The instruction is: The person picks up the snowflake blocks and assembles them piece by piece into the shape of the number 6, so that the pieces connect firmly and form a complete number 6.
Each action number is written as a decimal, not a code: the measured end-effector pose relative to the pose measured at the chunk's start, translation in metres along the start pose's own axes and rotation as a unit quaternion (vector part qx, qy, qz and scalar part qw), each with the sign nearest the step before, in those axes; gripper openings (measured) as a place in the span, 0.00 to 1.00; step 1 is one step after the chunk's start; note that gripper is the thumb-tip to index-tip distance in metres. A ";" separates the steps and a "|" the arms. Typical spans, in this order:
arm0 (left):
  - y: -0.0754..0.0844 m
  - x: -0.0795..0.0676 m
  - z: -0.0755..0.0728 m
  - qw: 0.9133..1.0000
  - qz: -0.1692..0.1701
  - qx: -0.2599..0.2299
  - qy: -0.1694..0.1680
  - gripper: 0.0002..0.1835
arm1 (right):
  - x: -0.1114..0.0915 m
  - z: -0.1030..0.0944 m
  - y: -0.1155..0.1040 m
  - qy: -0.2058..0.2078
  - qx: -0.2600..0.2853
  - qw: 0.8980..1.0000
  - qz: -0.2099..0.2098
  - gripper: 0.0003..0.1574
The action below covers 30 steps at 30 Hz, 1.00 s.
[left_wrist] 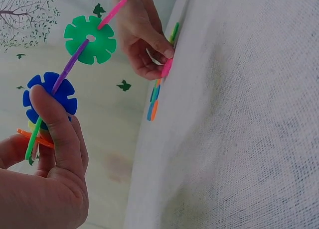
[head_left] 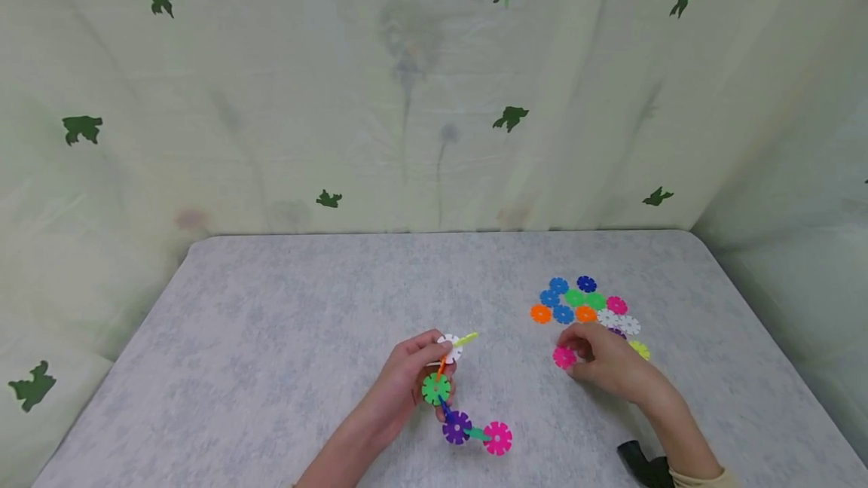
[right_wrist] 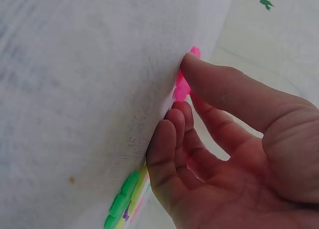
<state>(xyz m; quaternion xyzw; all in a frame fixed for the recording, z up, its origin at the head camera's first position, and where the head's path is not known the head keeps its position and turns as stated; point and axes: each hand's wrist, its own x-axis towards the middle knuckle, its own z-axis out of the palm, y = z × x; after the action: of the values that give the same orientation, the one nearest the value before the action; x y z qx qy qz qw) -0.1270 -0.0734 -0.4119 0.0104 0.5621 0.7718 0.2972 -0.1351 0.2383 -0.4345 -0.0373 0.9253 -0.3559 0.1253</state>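
My left hand (head_left: 405,375) grips a chain of slotted plastic discs above the table. Its links include a white disc (head_left: 450,349), a yellow one (head_left: 465,340) seen edge-on, a green disc (head_left: 436,388), a purple disc (head_left: 456,428) and a pink disc (head_left: 498,438) at the loose end. In the left wrist view the thumb lies over a blue disc (left_wrist: 70,103). Off to the right, my right hand (head_left: 610,364) pinches a separate pink disc (head_left: 563,357) between thumb and fingers, close to the tabletop. The right wrist view shows that pink disc (right_wrist: 182,84) at the thumb tip.
Loose discs lie beyond the right hand, among them orange (head_left: 540,313), blue (head_left: 563,314), green (head_left: 594,301), white (head_left: 630,324) and yellow (head_left: 640,350). A black object (head_left: 643,465) is at the right wrist. A printed curtain (head_left: 434,96) hangs behind the grey table (head_left: 285,307).
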 end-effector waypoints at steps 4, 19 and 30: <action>0.000 0.000 0.000 1.000 0.000 0.001 0.005 0.14 | 0.000 0.001 -0.001 -0.002 0.008 1.000 -0.005 0.20; -0.004 0.001 0.002 1.000 0.013 0.010 0.016 0.17 | 0.000 -0.004 0.002 0.019 0.067 0.997 -0.032 0.11; -0.007 0.002 0.003 1.000 0.011 0.018 0.007 0.17 | -0.002 0.002 -0.021 0.054 0.160 0.984 -0.063 0.10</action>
<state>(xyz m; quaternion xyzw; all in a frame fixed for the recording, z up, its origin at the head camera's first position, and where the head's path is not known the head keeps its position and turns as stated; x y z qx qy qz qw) -0.1240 -0.0685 -0.4175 0.0162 0.5780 0.7647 0.2843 -0.1328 0.2215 -0.4210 -0.0558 0.8576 -0.5082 0.0565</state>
